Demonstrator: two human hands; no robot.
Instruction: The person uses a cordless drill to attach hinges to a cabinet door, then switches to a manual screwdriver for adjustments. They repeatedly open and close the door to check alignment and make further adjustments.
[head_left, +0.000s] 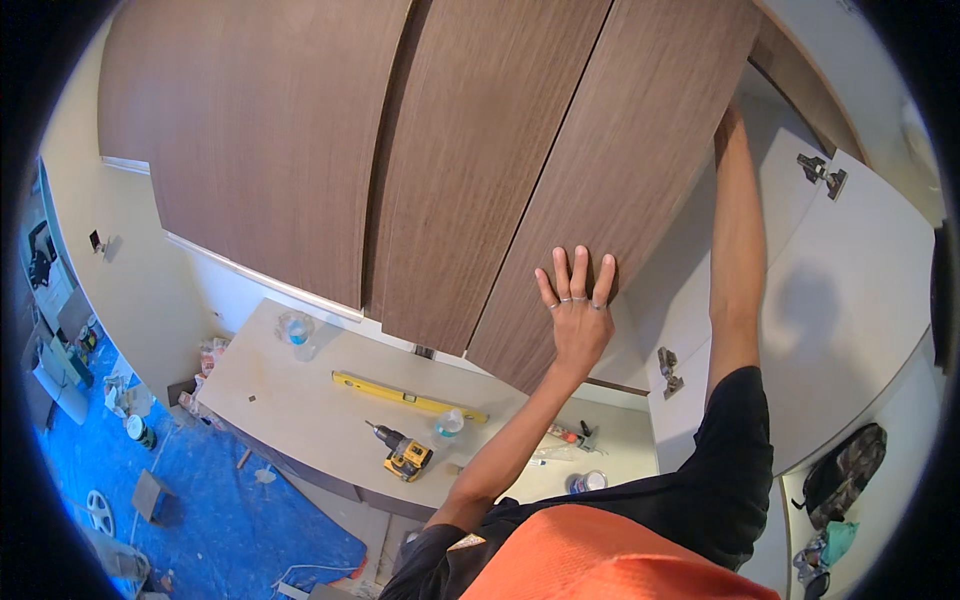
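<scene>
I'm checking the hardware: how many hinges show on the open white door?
2: the upper hinge, right of the right arm, and the lower hinge, left of it. The arm may hide more.

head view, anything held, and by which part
The left hand lies on the brown wood-grain cabinet door near its right edge; any grip unclear. Right hand hidden.

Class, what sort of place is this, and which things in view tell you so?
Probably a room being fitted out or renovated, perhaps a kitchen: wood-grain cabinet fronts overhead, a yellow-and-black power drill below them, and blue floor sheeting spread at the lower left.
</scene>
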